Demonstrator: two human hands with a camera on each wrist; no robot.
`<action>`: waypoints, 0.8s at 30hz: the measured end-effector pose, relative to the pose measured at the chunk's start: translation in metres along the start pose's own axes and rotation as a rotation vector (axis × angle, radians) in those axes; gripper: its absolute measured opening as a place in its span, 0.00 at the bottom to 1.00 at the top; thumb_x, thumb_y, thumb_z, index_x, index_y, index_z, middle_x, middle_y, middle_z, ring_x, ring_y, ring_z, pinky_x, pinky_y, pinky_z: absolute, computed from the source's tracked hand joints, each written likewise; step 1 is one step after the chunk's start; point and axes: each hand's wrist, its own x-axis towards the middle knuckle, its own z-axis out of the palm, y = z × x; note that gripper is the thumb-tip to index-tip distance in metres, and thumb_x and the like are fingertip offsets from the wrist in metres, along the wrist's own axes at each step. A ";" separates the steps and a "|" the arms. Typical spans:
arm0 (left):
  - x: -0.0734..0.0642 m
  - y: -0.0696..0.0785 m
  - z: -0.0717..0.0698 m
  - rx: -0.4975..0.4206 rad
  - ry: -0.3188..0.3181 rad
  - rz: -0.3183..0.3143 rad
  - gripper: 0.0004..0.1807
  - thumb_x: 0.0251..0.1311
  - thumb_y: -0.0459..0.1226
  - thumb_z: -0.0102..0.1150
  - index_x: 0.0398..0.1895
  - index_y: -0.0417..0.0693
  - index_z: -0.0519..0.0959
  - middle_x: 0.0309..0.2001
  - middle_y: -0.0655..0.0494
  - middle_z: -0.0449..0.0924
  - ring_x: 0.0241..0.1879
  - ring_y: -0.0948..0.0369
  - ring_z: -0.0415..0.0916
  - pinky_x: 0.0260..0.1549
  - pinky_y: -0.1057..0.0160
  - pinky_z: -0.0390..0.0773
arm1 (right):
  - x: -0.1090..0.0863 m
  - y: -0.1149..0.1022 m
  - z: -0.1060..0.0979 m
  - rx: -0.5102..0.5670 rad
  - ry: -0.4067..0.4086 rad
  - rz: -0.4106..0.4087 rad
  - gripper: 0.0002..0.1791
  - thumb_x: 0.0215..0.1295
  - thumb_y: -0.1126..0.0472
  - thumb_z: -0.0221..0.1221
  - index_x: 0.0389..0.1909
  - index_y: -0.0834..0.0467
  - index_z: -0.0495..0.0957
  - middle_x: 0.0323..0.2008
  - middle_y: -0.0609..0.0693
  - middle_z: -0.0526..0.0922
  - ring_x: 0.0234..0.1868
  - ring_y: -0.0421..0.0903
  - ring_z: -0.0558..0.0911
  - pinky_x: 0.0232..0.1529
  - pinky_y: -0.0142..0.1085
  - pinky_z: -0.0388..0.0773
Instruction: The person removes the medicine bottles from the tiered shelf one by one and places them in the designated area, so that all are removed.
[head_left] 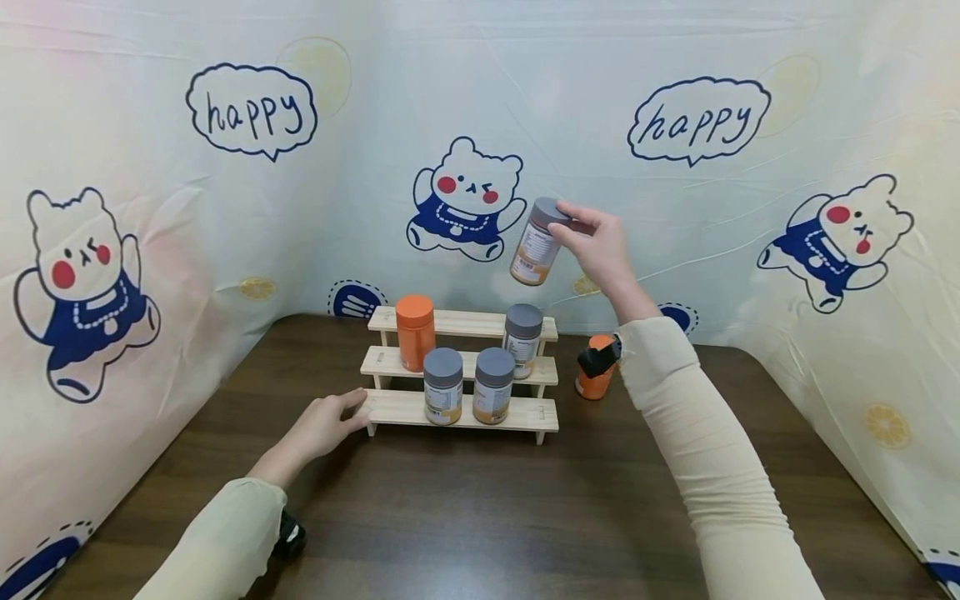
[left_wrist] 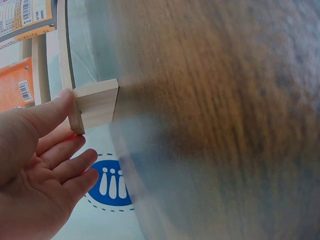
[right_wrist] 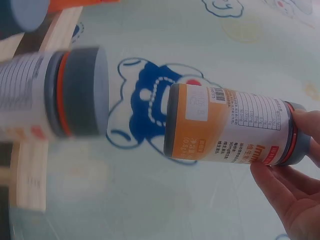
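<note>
My right hand (head_left: 600,246) grips a grey-lidded supplement bottle (head_left: 536,246) by its lid. It holds the bottle tilted in the air, above the right side of a three-tier wooden rack (head_left: 459,323). The bottle's orange and white label (right_wrist: 235,125) shows in the right wrist view. At the lowest tier's left end, my left hand (head_left: 326,427) pinches the board, thumb (left_wrist: 62,102) on it. Two grey-lidded bottles (head_left: 443,387) stand on the lowest tier. On the middle tier are an orange bottle (head_left: 416,333) at left and a grey-lidded one (head_left: 522,340) at right.
Another orange bottle (head_left: 595,379) stands on the brown table (head_left: 465,517) right of the rack, partly hidden by the right wrist's black camera (head_left: 598,358). A printed cloth backdrop (head_left: 570,100) rises behind and at both sides of the table.
</note>
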 end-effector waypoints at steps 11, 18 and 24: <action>0.000 0.001 0.000 -0.011 0.004 -0.006 0.28 0.61 0.39 0.57 0.61 0.32 0.66 0.61 0.38 0.63 0.59 0.43 0.62 0.53 0.44 0.64 | -0.015 0.020 -0.044 -0.067 0.065 0.018 0.24 0.61 0.59 0.60 0.58 0.60 0.72 0.57 0.56 0.72 0.52 0.49 0.74 0.51 0.39 0.72; 0.000 0.000 0.000 -0.001 0.003 -0.012 0.28 0.61 0.39 0.57 0.61 0.32 0.67 0.61 0.37 0.63 0.59 0.42 0.62 0.53 0.44 0.63 | -0.027 0.039 -0.065 -0.117 0.117 0.022 0.24 0.60 0.59 0.61 0.57 0.61 0.73 0.56 0.57 0.74 0.51 0.48 0.76 0.49 0.37 0.74; 0.000 0.000 0.000 0.007 0.007 -0.001 0.27 0.60 0.38 0.58 0.60 0.32 0.68 0.61 0.37 0.64 0.58 0.42 0.63 0.53 0.44 0.64 | -0.038 0.058 -0.080 -0.164 0.156 0.065 0.24 0.61 0.57 0.60 0.57 0.61 0.73 0.56 0.57 0.74 0.51 0.47 0.75 0.48 0.36 0.74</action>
